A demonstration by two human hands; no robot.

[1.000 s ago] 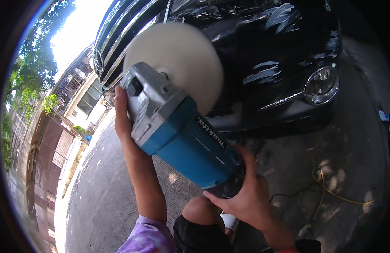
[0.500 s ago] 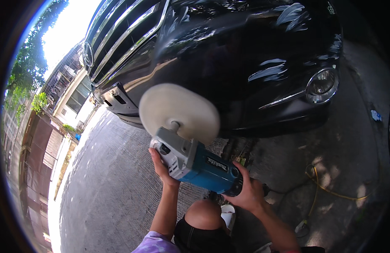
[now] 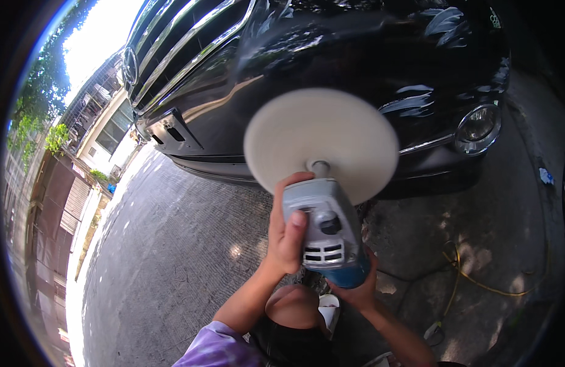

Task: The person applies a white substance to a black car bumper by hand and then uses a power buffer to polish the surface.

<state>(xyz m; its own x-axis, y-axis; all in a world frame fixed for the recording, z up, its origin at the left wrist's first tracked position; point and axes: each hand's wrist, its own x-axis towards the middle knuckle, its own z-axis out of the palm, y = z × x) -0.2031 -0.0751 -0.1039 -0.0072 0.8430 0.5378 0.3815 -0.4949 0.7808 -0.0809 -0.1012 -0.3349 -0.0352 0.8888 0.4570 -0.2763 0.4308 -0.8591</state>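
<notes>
Both my hands hold a blue and grey electric polisher point(image 3: 325, 220). My left hand point(image 3: 286, 235) is wrapped around the left side of its grey metal head. Lower down, my right hand point(image 3: 360, 289) grips the blue body near the handle, its fingers partly hidden behind the tool. The polisher's wide white pad point(image 3: 322, 131) looks blurred, as if spinning, and lies over the front bumper of a black car point(image 3: 331, 61); whether it touches the paint I cannot tell. Streaks of whitish compound point(image 3: 410, 101) mark the bumper right of the pad, with another smear point(image 3: 446, 25) higher up.
A chrome grille point(image 3: 190, 43) and a number plate holder point(image 3: 174, 131) are at the left of the car, a round fog lamp point(image 3: 478, 127) at the right. A yellow cord point(image 3: 487, 287) lies on the concrete ground point(image 3: 172, 257). My bent knee point(image 3: 293, 306) is below the tool.
The polisher has moved to the right along the bumper and turned, so its grey head now faces me. My left hand has shifted up around the head; my right hand is lower behind the body.
</notes>
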